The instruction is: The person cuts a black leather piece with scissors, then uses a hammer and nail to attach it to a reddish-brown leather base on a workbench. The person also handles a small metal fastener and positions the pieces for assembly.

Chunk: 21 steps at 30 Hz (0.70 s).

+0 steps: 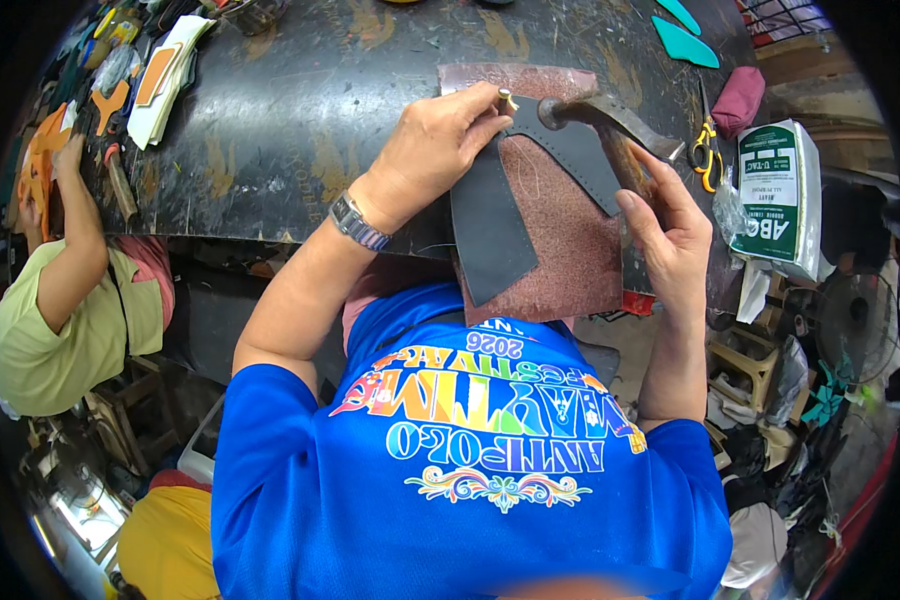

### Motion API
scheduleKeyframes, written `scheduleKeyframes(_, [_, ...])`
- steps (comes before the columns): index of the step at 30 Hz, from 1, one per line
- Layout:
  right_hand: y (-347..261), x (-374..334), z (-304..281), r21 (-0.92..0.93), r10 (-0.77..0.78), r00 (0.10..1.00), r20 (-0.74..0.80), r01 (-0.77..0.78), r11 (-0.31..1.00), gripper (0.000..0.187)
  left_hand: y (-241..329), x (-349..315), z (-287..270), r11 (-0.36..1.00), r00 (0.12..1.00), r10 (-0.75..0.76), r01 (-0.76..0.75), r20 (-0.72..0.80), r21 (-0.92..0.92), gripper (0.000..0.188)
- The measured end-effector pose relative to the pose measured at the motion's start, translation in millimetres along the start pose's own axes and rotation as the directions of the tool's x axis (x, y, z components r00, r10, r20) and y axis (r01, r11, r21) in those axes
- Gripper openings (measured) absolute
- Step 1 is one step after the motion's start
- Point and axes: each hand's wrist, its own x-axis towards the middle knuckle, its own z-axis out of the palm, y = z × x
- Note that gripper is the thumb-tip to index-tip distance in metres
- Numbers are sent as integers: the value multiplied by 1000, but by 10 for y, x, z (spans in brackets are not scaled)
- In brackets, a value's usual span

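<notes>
A black, leather-like V-shaped piece [494, 232] lies on a reddish-brown speckled board [568, 250] at the table's edge. Small holes run in a row along its right arm. My left hand [425, 150] pinches a short punch-like metal tool [506, 100] over the top of this piece; the tool's lower end is hidden by my fingers. In my right hand [672, 222] is a hammer [615, 115], gripped by its wooden handle. The hammer head is close to the right of the punch, apart from it, above the black piece.
The board rests on a dark, scuffed table [260, 130]. Yellow-handled scissors [708, 158], a maroon pouch [738, 100] and a green-and-white can [775, 200] are on the right. Teal cut pieces [686, 42] lie at far right. On the left, another person [75, 290] works beside white sheets [168, 85].
</notes>
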Motion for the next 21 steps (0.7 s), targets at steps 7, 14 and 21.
scheduleKeyframes(7, [-191,84,56,172,-187,982,-41,191,966,43,-45,0,-11,951,978,-208,209,27,-228,12])
scheduleKeyframes(14, [-164,51,91,102,-155,988,-9,155,983,41,-83,-9,7,913,969,-245,238,21,-331,12])
scheduleKeyframes(21, [-62,29,92,119,-149,989,-3,148,982,42,-70,-10,-68,925,967,-230,252,111,-285,11])
